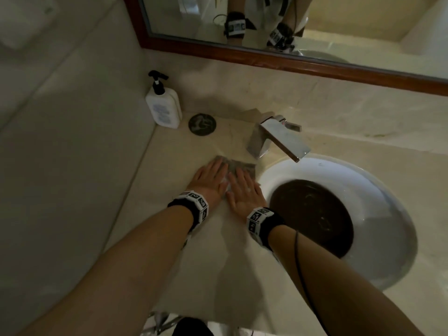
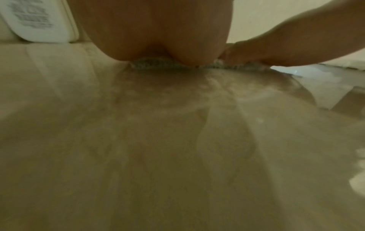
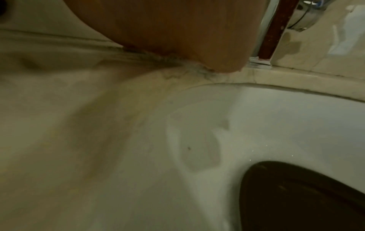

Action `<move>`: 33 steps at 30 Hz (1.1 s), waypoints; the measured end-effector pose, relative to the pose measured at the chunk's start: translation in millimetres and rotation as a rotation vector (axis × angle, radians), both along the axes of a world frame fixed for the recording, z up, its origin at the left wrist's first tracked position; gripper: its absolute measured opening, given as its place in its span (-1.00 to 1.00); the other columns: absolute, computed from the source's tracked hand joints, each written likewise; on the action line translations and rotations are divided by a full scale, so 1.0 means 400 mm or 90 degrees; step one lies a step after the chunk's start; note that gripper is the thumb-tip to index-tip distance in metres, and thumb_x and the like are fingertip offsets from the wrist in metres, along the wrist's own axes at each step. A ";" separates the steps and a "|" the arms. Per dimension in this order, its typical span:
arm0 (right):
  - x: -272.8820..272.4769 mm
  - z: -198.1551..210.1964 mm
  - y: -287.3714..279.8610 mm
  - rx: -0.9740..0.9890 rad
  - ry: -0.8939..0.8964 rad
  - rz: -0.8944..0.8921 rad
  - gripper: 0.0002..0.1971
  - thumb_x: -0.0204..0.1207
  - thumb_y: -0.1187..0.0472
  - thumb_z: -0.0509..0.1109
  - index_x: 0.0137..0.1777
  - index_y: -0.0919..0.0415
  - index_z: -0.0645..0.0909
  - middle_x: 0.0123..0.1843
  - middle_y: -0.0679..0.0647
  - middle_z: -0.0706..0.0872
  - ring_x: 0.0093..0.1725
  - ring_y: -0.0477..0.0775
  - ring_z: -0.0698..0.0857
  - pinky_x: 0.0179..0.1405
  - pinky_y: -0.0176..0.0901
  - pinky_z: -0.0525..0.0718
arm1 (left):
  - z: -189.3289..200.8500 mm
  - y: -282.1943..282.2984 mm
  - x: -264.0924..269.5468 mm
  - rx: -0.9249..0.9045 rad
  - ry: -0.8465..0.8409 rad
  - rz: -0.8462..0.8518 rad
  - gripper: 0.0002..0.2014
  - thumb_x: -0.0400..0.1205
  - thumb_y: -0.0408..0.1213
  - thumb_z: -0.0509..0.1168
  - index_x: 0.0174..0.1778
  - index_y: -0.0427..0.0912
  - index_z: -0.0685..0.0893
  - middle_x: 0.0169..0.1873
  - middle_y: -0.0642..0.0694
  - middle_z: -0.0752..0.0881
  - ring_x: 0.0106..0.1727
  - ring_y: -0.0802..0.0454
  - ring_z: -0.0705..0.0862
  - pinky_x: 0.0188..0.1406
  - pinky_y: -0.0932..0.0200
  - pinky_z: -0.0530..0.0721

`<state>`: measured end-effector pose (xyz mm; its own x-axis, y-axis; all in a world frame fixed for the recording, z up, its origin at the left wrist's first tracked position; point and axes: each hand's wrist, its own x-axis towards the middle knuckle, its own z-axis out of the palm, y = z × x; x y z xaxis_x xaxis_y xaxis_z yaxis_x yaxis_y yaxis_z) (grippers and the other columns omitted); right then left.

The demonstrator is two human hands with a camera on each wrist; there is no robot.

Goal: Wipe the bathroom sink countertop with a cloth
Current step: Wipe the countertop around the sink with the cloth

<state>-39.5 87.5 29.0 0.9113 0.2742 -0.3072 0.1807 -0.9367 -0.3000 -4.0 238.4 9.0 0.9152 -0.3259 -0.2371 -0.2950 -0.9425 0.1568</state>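
- White plastic pump bottle (image 1: 164, 106) stands upper left of the frame; its contents are hidden.
- Left hand (image 1: 208, 178) and right hand (image 1: 242, 190) lie flat, fingers straight, pressing the grey woven cloth (image 1: 240, 166) on the beige stone bench (image 1: 218, 251), mid-frame.
- Wiping seems underway; next, sweep toward unwiped bench.
- Round white basin (image 1: 378, 209), right of frame, has a dark bottom.

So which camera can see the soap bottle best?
The head view: the whole soap bottle shows, pump included, standing in the counter's back corner. The left wrist view catches only its blurred lower part. The right wrist view shows none.
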 end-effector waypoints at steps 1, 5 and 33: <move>-0.023 -0.002 0.001 -0.003 -0.003 0.012 -0.39 0.69 -0.12 -0.19 0.70 -0.02 -0.20 0.74 0.07 -0.23 0.71 0.06 -0.22 0.64 -0.02 -0.22 | -0.003 0.002 -0.028 0.010 0.007 0.007 -0.43 0.76 -0.04 -0.21 0.69 -0.05 -0.20 0.69 0.00 -0.23 0.69 0.09 -0.19 0.64 0.07 -0.11; -0.113 -0.012 0.004 -0.002 0.002 0.050 -0.38 0.68 -0.13 -0.21 0.71 0.01 -0.20 0.73 0.07 -0.26 0.70 0.04 -0.25 0.65 -0.05 -0.24 | 0.007 0.016 -0.151 0.066 0.002 -0.025 -0.28 0.59 -0.02 -0.39 0.68 -0.22 0.04 0.69 -0.22 -0.03 0.70 -0.14 -0.03 0.61 -0.14 0.14; 0.108 0.005 0.245 -0.004 -0.003 0.050 -0.40 0.70 -0.13 -0.12 0.70 -0.02 -0.10 0.74 0.05 -0.15 0.71 0.07 -0.14 0.63 0.05 -0.11 | 0.018 0.256 0.055 -0.030 0.026 0.064 -0.43 0.77 -0.01 -0.19 0.69 -0.02 -0.17 0.69 0.04 -0.22 0.69 0.11 -0.19 0.63 0.08 -0.14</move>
<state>3.8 185.5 30.8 0.8884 0.3435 -0.3045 0.2557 -0.9212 -0.2932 18.1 340.8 16.3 0.9338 -0.2447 -0.2611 -0.1919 -0.9583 0.2117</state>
